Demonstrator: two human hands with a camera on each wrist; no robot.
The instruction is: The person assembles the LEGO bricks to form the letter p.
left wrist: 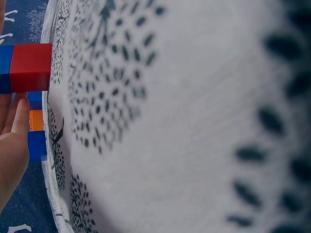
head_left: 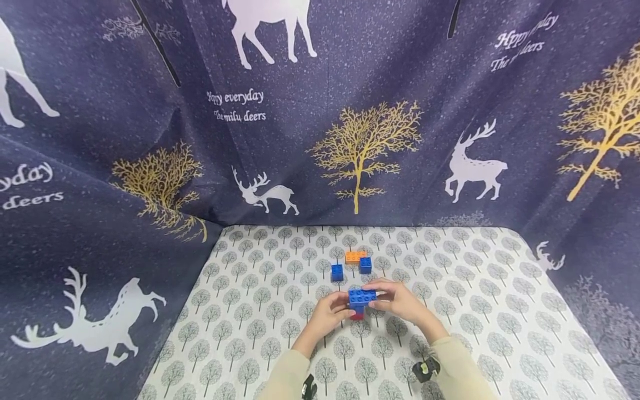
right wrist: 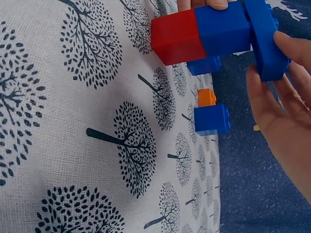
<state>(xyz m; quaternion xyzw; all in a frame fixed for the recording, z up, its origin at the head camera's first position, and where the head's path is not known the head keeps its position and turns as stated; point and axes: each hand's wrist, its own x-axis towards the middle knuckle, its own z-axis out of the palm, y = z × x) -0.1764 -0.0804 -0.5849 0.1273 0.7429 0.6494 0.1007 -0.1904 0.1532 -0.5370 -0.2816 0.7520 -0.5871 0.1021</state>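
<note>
A small stack stands between both hands, a red brick (right wrist: 177, 39) at the bottom and a square blue brick (right wrist: 223, 29) above it. A longer, flatter blue brick (head_left: 362, 296) with studs lies across the top. From the left side my left hand (head_left: 327, 315) holds the stack, its fingertips at the square blue brick; much of that grip is hidden. On the other side my right hand (head_left: 400, 303) pinches the long blue brick by its end, between thumb and fingers. In the left wrist view the red brick (left wrist: 31, 68) shows close to the tablecloth.
Beyond the hands lie a blue brick (head_left: 337, 272), another blue brick (head_left: 365, 265) and an orange brick (head_left: 355, 256). They rest on the white tree-print tablecloth (head_left: 250, 355). A dark blue curtain (head_left: 320, 150) with deer and trees rises behind the table and along its sides.
</note>
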